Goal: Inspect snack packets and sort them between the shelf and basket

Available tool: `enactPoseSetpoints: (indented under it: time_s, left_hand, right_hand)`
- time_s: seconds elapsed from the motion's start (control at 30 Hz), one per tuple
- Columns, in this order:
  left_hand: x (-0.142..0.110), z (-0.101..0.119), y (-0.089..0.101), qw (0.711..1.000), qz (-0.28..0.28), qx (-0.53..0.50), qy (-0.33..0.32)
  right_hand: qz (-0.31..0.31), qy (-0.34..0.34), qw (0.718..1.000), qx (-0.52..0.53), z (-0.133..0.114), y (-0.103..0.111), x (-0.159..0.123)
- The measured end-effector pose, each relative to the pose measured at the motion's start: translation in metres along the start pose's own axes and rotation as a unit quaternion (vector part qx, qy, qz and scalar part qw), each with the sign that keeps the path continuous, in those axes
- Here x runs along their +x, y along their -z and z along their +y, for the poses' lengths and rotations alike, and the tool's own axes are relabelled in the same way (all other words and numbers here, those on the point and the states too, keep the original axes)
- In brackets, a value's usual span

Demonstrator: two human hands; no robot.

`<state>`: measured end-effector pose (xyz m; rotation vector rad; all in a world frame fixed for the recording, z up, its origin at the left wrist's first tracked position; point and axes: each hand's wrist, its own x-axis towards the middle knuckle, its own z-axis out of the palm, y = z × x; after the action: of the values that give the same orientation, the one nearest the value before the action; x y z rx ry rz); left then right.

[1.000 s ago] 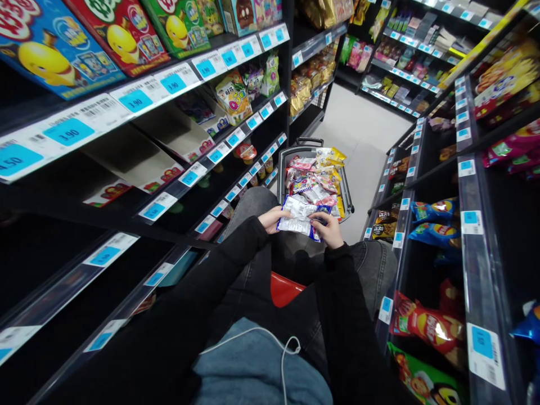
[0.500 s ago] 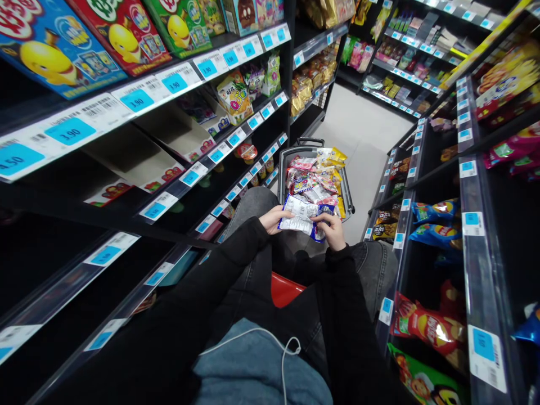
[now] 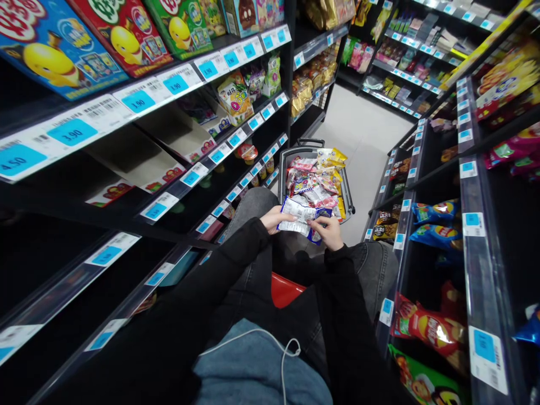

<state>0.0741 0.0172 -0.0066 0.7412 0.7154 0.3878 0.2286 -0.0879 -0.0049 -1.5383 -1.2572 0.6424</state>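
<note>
Between my hands is a blue and silver-white snack bag (image 3: pixel 297 212), its printed side facing up. My left hand (image 3: pixel 273 219) pinches its left edge, thumb on top. My right hand (image 3: pixel 328 231) grips the right part, fingers closed on the film. Just beyond the bag stands a grey shopping basket (image 3: pixel 348 194) heaped with small snack bags (image 3: pixel 314 179) in pink, white and yellow. The near part of the basket is hidden behind the bag I hold.
Shelves with price tags (image 3: pixel 138 102) rise on my left, holding boxed snacks (image 3: pixel 126 42) and bagged sweets (image 3: pixel 234 97). Chip bags (image 3: pixel 434 332) lie on the right shelves. I sit on a red stool (image 3: pixel 284 289). Pale floor (image 3: pixel 350 121) runs ahead to another shelf.
My right hand has shifted slightly left along the bag, its fingertips now nearer the middle. My left hand keeps its hold, and the basket has not moved.
</note>
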Motion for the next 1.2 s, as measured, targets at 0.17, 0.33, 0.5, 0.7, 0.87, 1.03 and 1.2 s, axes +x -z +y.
enactPoseSetpoints:
  time_s: [0.17, 0.33, 0.5, 0.7, 0.87, 1.03, 1.2]
  left_hand:
    - [-0.001, 0.000, -0.003, 0.999, 0.003, 0.030, -0.021]
    - [0.002, -0.003, 0.000, 0.997, -0.017, 0.069, -0.022]
    - [0.006, -0.007, 0.003, 0.994, 0.010, 0.098, -0.043]
    - [0.010, -0.010, 0.005, 0.986, 0.049, 0.134, -0.082]
    - [0.008, -0.009, 0.003, 0.987, 0.056, 0.115, -0.094]
    - [0.003, 0.000, 0.000, 0.990, 0.024, 0.130, -0.050]
    - [0.000, 0.005, 0.001, 0.992, 0.020, 0.124, -0.032]
  right_hand:
    - [0.088, -0.054, 0.994, -0.029, -0.001, -0.009, -0.001]
    - [0.096, -0.034, 0.995, -0.020, -0.002, -0.008, -0.001]
    - [0.181, -0.085, 0.979, 0.037, 0.008, -0.015, -0.001]
    - [0.147, -0.172, 0.962, 0.151, 0.026, -0.020, 0.001]
    - [0.081, -0.231, 0.954, 0.173, 0.025, -0.015, 0.002]
    - [0.073, -0.270, 0.928, 0.245, 0.018, -0.009, 0.002]
    - [0.009, -0.274, 0.912, 0.306, 0.016, 0.001, 0.000]
